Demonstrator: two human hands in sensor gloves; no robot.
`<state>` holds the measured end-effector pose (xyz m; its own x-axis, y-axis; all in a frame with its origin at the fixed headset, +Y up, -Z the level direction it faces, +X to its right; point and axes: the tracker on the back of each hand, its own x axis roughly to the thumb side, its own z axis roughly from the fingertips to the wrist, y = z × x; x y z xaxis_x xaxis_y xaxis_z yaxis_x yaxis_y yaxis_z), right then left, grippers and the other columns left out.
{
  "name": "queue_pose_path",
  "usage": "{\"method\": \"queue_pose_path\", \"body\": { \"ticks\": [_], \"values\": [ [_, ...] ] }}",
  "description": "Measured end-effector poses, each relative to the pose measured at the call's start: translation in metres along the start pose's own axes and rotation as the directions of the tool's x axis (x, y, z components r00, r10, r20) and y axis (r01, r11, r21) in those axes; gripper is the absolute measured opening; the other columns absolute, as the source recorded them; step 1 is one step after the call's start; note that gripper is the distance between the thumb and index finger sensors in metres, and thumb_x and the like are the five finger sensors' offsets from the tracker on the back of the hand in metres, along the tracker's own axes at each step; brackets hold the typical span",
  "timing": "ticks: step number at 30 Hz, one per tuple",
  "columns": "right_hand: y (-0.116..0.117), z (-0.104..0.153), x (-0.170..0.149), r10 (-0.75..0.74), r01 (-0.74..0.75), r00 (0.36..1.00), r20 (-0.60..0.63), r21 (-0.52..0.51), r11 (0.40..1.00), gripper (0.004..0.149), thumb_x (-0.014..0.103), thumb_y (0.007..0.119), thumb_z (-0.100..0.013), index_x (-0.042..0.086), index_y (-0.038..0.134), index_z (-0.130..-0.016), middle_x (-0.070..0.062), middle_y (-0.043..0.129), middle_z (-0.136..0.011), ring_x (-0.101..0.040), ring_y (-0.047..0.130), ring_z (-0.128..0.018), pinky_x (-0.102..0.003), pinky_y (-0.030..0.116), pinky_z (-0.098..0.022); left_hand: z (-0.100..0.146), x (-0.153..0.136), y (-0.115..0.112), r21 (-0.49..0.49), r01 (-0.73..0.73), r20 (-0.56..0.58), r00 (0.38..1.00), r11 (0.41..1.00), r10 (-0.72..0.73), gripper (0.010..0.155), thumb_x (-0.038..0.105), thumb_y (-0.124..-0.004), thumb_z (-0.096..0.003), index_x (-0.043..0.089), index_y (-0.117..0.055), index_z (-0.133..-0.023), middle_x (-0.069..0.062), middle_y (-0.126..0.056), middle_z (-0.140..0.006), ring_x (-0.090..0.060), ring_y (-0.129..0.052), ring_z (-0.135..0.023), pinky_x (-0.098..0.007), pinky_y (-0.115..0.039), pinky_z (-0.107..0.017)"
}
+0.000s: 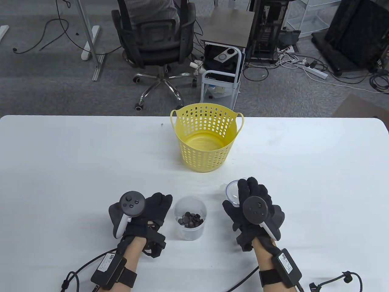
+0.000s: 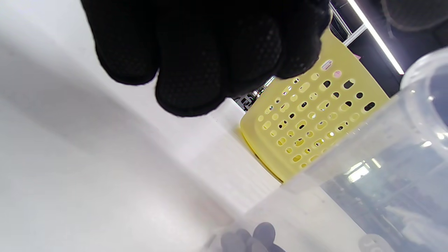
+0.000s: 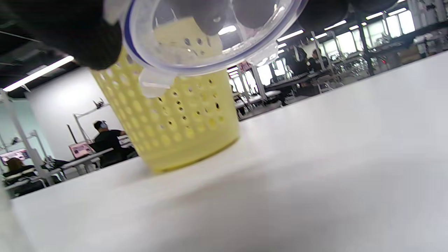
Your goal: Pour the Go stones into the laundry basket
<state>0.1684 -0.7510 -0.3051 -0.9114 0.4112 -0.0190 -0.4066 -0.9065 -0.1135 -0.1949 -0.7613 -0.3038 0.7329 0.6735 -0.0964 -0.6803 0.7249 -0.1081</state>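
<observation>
So far you have only the opening step behind you: the lid (image 1: 231, 192) is off the clear tub (image 1: 190, 222) and sits in your right hand (image 1: 253, 210), whose fingers (image 1: 249, 188) curl over it, holding it just above the counter (image 1: 76, 170) to the right of the tub. Your left hand (image 1: 139, 213) rests just beside the tub on its left, fingers (image 2: 196, 70) loosely bent and gripping nothing; whether they touch the tub wall, you cannot tell. Every Go stone (image 1: 191, 219) in view, all dark, lies in the bottom of the open tub, near the front edge between your hands. Further back, the yellow laundry basket (image 1: 206, 137) stands upright and holds no stones. What is left, by my judgement: set the lid down, lift the tub, carry it over the basket rim and tip it. No brand, label or readable writing shows on tub, lid or basket; the small labels on your wrist units are too small to read
</observation>
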Motion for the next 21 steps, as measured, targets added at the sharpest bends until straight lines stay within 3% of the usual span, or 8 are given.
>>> {"method": "queue_pose_path", "body": {
  "ticks": [6,9,13,18,21],
  "values": [
    [0.022,-0.009,-0.023,0.098,-0.078,0.99,-0.105,0.182,0.98,0.089,0.06,0.086,-0.042,0.019,0.042,-0.108,-0.021,0.03,-0.116,-0.066,0.041,-0.098,-0.078,0.043,-0.067,0.001,0.001,0.001,0.0,-0.009,0.008,1.0,1.0,0.009,0.071,0.083,-0.061,-0.0405,0.031,-0.081,-0.084,0.005,-0.096,-0.069,-0.02,-0.1,-0.058,-0.049,-0.08,-0.056],
    [0.034,-0.009,-0.025,0.191,-0.139,0.974,-0.126,0.339,0.931,0.091,0.06,0.085,-0.044,0.021,0.034,-0.109,-0.02,0.017,-0.116,-0.064,0.035,-0.101,-0.077,0.04,-0.068,0.0,0.001,0.002,-0.01,-0.008,0.015,1.0,1.0,0.008,0.07,0.082,-0.062,-0.0408,0.031,-0.08,-0.085,0.005,-0.096,-0.07,-0.021,-0.1,-0.059,-0.049,-0.08,-0.057],
    [0.047,-0.01,-0.026,0.273,-0.192,0.953,-0.129,0.438,0.878,0.091,0.059,0.082,-0.045,0.024,0.028,-0.108,-0.02,0.015,-0.116,-0.065,0.035,-0.099,-0.075,0.042,-0.069,0.0,0.001,0.004,-0.002,-0.013,0.008,1.0,1.0,0.013,0.073,0.081,-0.063,-0.0411,0.031,-0.073,-0.092,0.005,-0.094,-0.075,-0.021,-0.099,-0.062,-0.05,-0.079,-0.057],
    [0.045,-0.009,-0.027,0.239,-0.15,0.961,-0.137,0.467,0.871,0.096,0.064,0.083,-0.043,0.023,0.026,-0.108,-0.02,0.012,-0.116,-0.064,0.028,-0.1,-0.075,0.039,-0.07,-0.001,0.002,0.002,-0.061,0.003,-0.008,1.0,0.998,-0.004,0.069,0.071,-0.07,-0.0458,0.029,-0.064,-0.101,0.003,-0.088,-0.086,-0.024,-0.096,-0.071,-0.052,-0.077,-0.06],
    [0.036,-0.009,-0.021,0.154,-0.111,0.984,-0.087,0.374,0.921,0.095,0.062,0.085,-0.041,0.021,0.031,-0.108,-0.019,0.018,-0.116,-0.064,0.026,-0.1,-0.074,0.037,-0.07,-0.004,0.005,0.0,-0.143,0.063,-0.009,0.998,0.988,-0.065,0.069,0.061,-0.078,-0.048,0.029,-0.056,-0.105,0.002,-0.08,-0.096,-0.026,-0.092,-0.079,-0.053,-0.073,-0.063]
  ]
}}
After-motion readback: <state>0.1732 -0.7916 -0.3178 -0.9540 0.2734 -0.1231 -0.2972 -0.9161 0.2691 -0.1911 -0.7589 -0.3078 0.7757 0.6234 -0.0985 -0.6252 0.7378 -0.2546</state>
